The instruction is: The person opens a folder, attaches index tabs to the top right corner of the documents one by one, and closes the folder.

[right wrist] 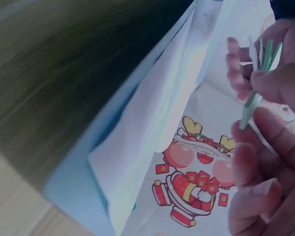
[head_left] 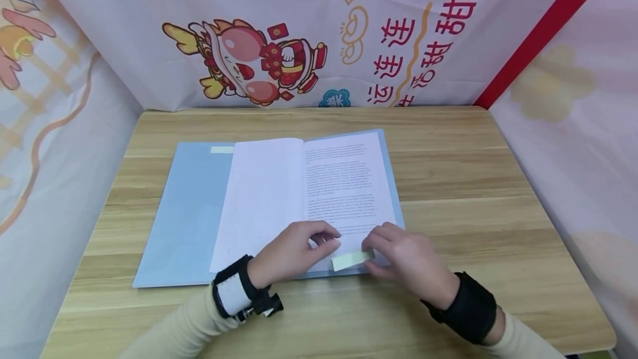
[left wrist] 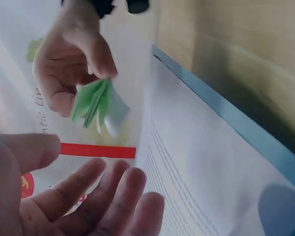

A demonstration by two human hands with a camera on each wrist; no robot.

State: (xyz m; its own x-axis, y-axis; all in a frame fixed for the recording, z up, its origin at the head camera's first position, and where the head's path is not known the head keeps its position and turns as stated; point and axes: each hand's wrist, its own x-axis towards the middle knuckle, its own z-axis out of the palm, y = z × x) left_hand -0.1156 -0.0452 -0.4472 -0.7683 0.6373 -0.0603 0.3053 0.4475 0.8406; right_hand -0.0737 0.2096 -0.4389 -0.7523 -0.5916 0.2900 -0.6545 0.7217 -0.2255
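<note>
A blue folder (head_left: 184,220) lies open on the wooden table (head_left: 473,181), with a blank sheet (head_left: 264,193) and a printed page (head_left: 344,181) on it. At the page's near edge my right hand (head_left: 371,254) pinches a small pale green pad of sticky notes (head_left: 351,260) between thumb and fingers. In the left wrist view the pad (left wrist: 96,105) fans out a little below the right hand (left wrist: 64,64). My left hand (head_left: 326,240) sits just left of the pad. Its fingers (left wrist: 103,196) are loosely curled and hold nothing.
A small pale label (head_left: 221,149) is stuck near the top of the folder's left flap. Printed cloth screens (head_left: 309,43) close off the table at the back and on both sides. Bare wood lies to the right of the folder.
</note>
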